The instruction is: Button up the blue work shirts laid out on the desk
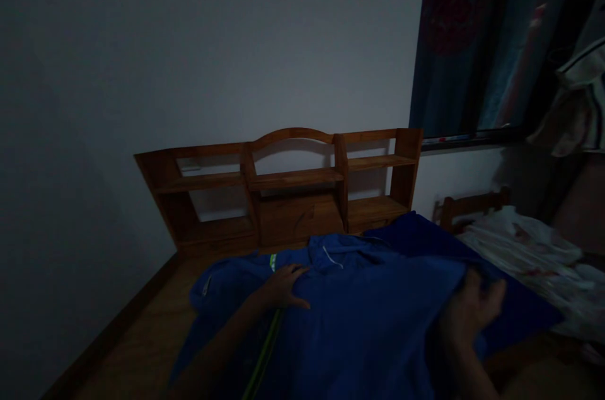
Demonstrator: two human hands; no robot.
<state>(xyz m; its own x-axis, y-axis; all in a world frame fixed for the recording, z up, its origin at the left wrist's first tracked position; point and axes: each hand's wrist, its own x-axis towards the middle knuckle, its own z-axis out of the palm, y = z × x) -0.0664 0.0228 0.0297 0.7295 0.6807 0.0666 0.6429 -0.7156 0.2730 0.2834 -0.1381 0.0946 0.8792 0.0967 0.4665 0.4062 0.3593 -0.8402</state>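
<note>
Left hand (282, 286): spread out on the cloth, palm down, thumb apart from the fingers, no fold visibly pinched.
Right hand (474, 307): raised at the garment's right-hand edge, fingers up and blurred; I cannot tell whether it grasps the fabric.
Blue garment (362, 315): directly under the left hand, stretching across the gap between both hands and reaching the right one; part of it also extends left, past the left wrist.
Yellow-green stripe (265, 353): running down the garment just below the left hand; a short bright band (273, 262) sits just above that hand.
Dark blue cloth (524, 307): partly covered by the garment, its bare part behind and beside the right hand.
Wooden surface (146, 337): beneath the garment, exposed at left.
Wooden shelf unit (302, 217): beyond the garment, against the wall.
White bags (524, 239): at far right, past the dark blue cloth.
</note>
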